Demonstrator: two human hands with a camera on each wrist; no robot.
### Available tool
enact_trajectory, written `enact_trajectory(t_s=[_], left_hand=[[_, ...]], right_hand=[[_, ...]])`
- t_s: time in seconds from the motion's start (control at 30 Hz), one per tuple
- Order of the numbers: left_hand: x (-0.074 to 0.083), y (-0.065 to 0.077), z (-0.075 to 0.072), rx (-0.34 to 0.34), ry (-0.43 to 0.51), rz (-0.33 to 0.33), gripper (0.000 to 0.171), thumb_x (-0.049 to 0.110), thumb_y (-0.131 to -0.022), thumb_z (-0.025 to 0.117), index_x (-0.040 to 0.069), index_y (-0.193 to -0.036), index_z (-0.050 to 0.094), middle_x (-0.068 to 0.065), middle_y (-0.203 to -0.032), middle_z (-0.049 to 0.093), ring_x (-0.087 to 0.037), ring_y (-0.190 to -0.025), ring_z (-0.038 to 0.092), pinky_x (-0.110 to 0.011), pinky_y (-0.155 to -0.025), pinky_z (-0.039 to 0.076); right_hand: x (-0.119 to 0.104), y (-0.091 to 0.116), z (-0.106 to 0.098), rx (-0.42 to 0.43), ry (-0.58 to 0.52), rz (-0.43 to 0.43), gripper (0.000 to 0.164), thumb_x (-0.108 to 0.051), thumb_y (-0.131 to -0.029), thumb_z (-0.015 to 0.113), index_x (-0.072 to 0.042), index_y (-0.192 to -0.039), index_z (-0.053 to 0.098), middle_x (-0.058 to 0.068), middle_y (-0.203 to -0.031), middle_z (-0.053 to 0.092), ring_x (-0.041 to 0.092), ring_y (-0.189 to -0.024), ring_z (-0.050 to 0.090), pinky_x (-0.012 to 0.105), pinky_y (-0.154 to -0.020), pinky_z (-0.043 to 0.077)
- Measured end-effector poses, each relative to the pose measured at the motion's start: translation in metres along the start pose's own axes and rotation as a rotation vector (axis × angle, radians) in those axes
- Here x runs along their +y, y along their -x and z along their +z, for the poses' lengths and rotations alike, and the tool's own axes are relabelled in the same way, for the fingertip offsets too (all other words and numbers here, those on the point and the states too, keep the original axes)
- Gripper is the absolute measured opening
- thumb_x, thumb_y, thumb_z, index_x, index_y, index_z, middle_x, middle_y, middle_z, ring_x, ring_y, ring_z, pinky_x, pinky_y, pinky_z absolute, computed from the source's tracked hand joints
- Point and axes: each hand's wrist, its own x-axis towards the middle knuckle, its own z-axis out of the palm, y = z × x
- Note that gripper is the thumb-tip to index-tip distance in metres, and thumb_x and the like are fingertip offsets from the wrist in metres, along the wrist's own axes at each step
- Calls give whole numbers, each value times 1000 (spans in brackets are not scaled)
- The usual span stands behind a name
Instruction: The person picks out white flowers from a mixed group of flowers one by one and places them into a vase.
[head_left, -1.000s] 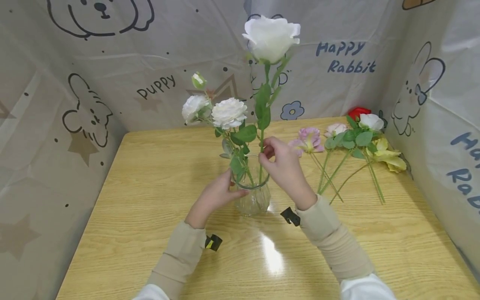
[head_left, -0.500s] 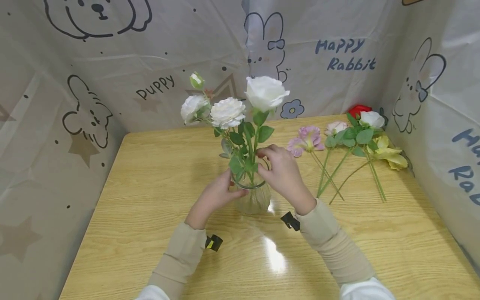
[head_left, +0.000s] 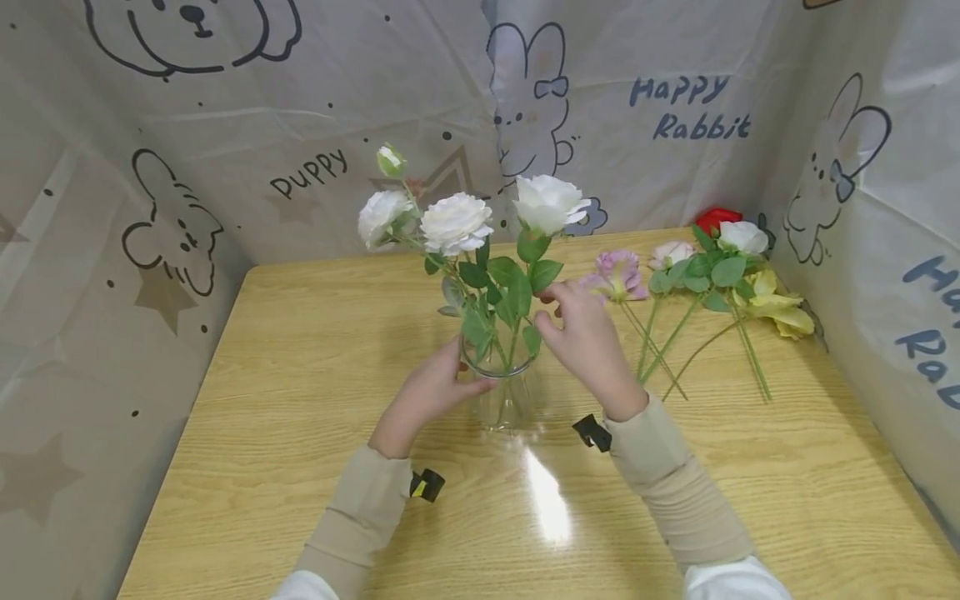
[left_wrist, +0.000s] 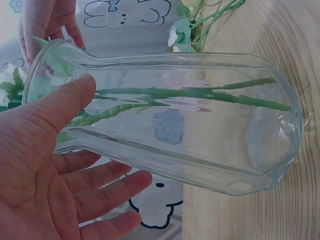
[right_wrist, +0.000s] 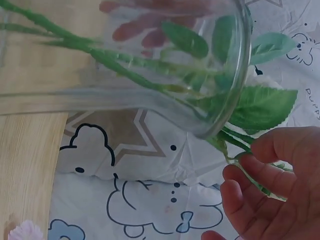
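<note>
While a printed cloth rises around the wooden table, a white bud and two ruffled white flowers lean leftward above the glass vase. The left hand wraps the vase's neck, thumb on the near side, hiding part of the rim. The vase stands upright on the table, its mouth crowded by leaves. A white rose rises from it at right. Beside the leaves is the right hand, thumb and forefinger bent; I cannot tell whether they pinch anything. This hand partly covers a purple flower; farther right lie a pink flower, a red flower, a white flower and a yellow flower. Compared with half a second ago, the rose sits farther right and slightly lower, and the right hand has shifted rightward; the left hand has kept its place.
</note>
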Motion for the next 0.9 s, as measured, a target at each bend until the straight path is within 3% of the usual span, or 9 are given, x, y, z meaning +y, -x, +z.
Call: enact_trajectory(t_s=[0.17, 0.37, 0.9], left_hand=[[1, -1, 1, 0, -4, -21, 75, 26, -79, 69, 19, -140, 27, -3, -130, 47, -22, -102, 53, -36, -84, 46], [3, 2, 0, -8, -26, -69, 72, 30, -79, 68, 17, -138, 30, -7, -126, 50, -27, -101, 54, -41, -80, 48], [3, 4, 1, 6, -33, -41, 69, 27, -79, 69, 13, -136, 33, -9, -122, 52, -27, -100, 54, -40, -82, 47]], right_hand=[[8, -2, -6, 11, 1, 41, 14, -6, -81, 56, 3, -90, 61, 16, -86, 60, 26, -72, 54, 34, -61, 46], [22, -4, -11, 10, -41, 86, 20, -5, -82, 52, 4, -98, 60, 17, -92, 61, 28, -76, 56, 36, -67, 48], [68, -4, -14, -11, 26, 235, 26, -7, -83, 52, 6, -105, 59, 20, -90, 62, 28, -70, 59, 38, -60, 49]])
